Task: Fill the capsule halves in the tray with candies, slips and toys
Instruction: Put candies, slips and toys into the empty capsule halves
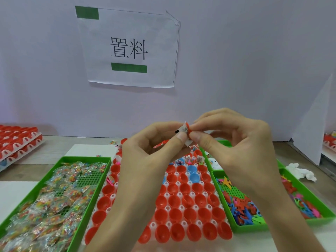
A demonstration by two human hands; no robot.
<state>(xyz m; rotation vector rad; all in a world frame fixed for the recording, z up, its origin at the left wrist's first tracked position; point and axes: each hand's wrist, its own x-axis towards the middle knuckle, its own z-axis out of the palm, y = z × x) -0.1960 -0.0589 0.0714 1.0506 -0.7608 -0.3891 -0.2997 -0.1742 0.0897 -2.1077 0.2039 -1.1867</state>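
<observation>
Most red plastic capsule halves (187, 200), lower centre, sit empty; left hand (145, 151) and right hand (245, 142) together pinch a white paper slip (183, 129).

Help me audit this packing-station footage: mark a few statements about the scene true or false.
1. The left hand and the right hand both pinch a small folded slip above the tray. True.
2. The green bin of wrapped candies lies to the right of the tray. False: it lies on the left; the bin of toys is on the right.
3. Every capsule half in the tray is red. False: a few blue halves sit among the red ones.
4. The nearest rows of red halves look empty. True.
</observation>
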